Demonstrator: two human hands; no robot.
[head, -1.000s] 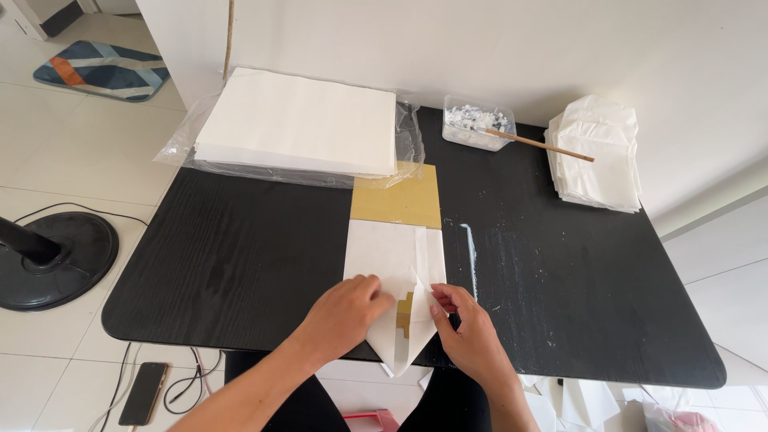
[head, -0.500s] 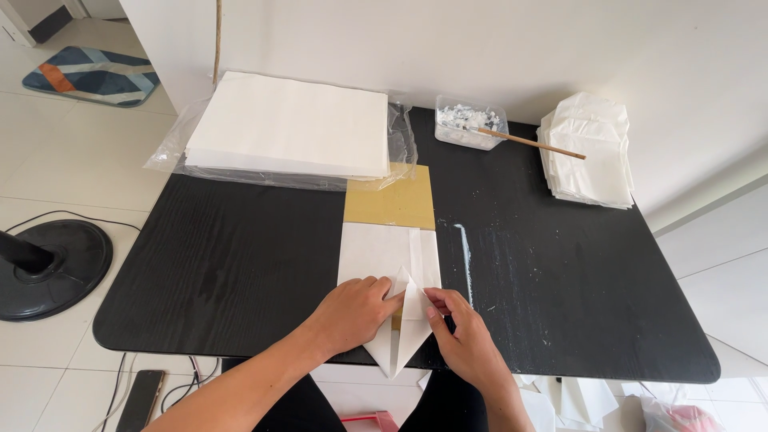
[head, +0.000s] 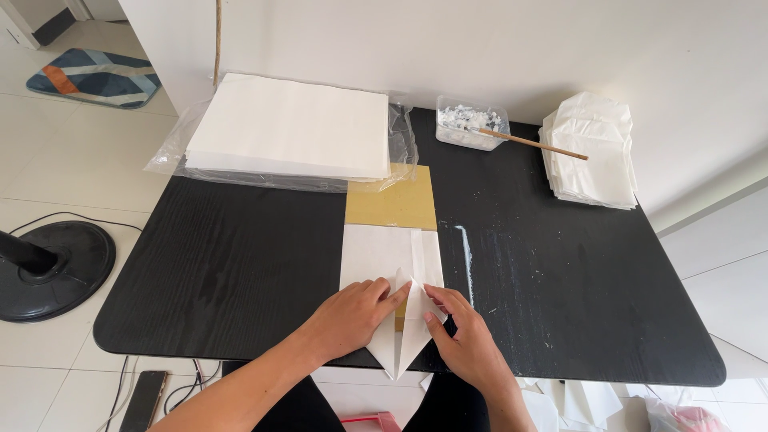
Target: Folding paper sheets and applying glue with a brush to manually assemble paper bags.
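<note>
Paper sheet (head: pixel 382 264) lies at the table's (head: pixel 240 264) front edge, folded to a point; left hand (head: pixel 352 314) and right hand (head: pixel 464 340) press its flaps with flat fingers, gripping nothing. Crease best with corners meeting at the centre line

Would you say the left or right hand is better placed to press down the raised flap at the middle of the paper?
Probably the left hand: its fingertips already lie on the raised flap, while the right hand pins the paper beside it.
</note>
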